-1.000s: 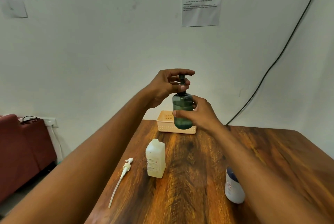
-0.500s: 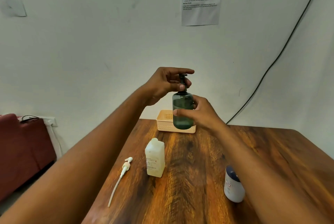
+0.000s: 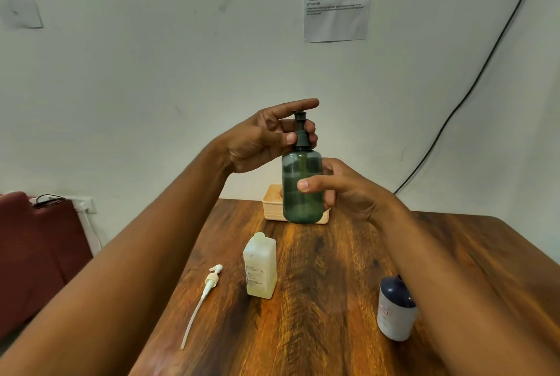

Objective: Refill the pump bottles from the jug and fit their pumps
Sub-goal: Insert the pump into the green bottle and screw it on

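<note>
Above the wooden table point(image 3: 348, 300), the green pump bottle point(image 3: 302, 190) is held upright in the air, in front of the cream basket point(image 3: 272, 208) at the far edge. Compared with a second ago the bottle sits a little lower against the basket and the left hand point(image 3: 263, 139) has shifted its grip on the dark pump point(image 3: 300, 130): thumb and fingers now pinch the collar while the forefinger stretches out over the pump head. I judge that the collar is being screwed home, so this bottle is nearly finished. The right hand point(image 3: 342, 190) wraps the bottle's body, thumb across the front, steadying it against the twist.

Counted, largest first: one table, one basket, three containers, two pumps. The containers are the green bottle, a pale square bottle point(image 3: 260, 266) standing uncapped mid-table, and a white bottle with a dark top point(image 3: 394, 312) near the right forearm (which of these serves as the jug I cannot tell). The second pump, a white pump point(image 3: 209, 284) with its long dip tube, lies loose on the table just left of the pale bottle, so at least one fitting is left to do.
</note>
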